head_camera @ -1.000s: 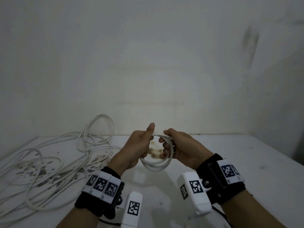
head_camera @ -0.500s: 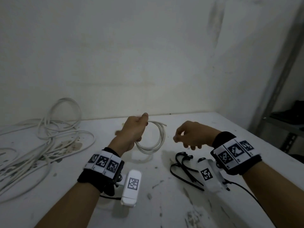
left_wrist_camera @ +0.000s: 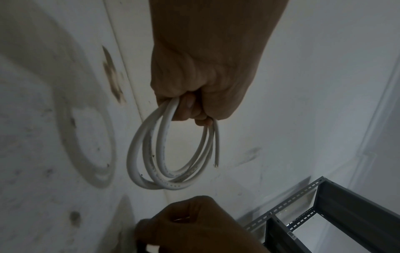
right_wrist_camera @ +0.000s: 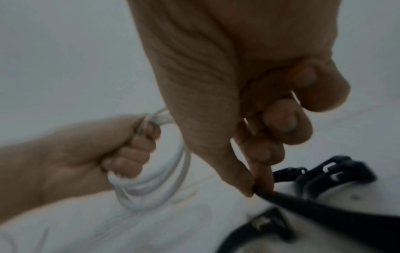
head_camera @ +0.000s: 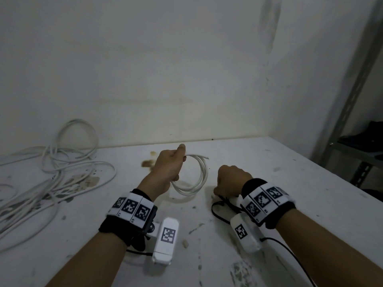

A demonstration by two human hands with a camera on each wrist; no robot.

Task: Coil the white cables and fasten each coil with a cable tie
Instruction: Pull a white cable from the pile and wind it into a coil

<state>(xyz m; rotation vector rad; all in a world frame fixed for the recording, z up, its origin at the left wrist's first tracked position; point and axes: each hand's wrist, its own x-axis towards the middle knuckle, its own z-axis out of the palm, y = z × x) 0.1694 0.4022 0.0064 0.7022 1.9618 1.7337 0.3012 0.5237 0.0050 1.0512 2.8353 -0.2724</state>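
My left hand (head_camera: 170,168) grips a small coil of white cable (head_camera: 200,177) upright over the middle of the white table (head_camera: 290,183). In the left wrist view the coil (left_wrist_camera: 151,162) hangs from my curled fingers, with one cut end loose. My right hand (head_camera: 230,181) is down at the table, right of the coil. Its thumb and forefinger pinch the end of a black cable tie (right_wrist_camera: 288,198). More black cable ties (right_wrist_camera: 333,171) lie beside it, and some of these ties (head_camera: 219,206) show under my right wrist in the head view.
A loose tangle of white cables (head_camera: 51,177) sprawls over the left part of the table against the wall. A grey metal shelf frame (head_camera: 352,112) stands past the table's right edge. The tabletop is stained and scuffed.
My right hand let go of the coil, moved right and dropped to the black cable ties, pinching one. The left hand kept the coil. My head turned right.
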